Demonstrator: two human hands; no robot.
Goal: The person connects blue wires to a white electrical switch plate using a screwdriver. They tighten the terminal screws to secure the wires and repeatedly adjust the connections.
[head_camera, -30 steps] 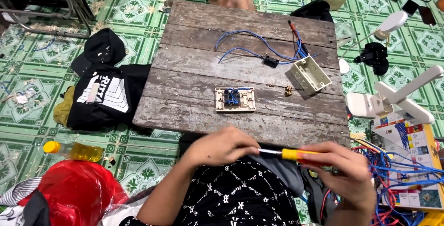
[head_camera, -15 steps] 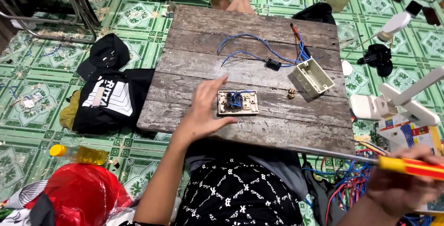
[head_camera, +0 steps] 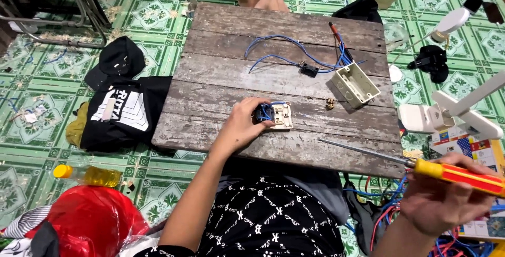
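Left hand (head_camera: 243, 125) grips the cream switch module (head_camera: 277, 115) with blue wires, resting on the grey wooden board (head_camera: 284, 78). Right hand (head_camera: 439, 199) holds a yellow-and-red screwdriver (head_camera: 421, 165), its shaft tip over the board's near edge. An empty cream wall box (head_camera: 355, 84) lies farther back on the right.

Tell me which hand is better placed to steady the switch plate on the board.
Left. The left hand already touches the switch plate; the right hand is off the board, holding the screwdriver.

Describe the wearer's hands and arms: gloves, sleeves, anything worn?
Both hands are bare: no gloves, and no rings or watch visible on the left hand or right hand. Both forearms are uncovered, no sleeves in view. The lap below shows a black garment with a repeating white print.
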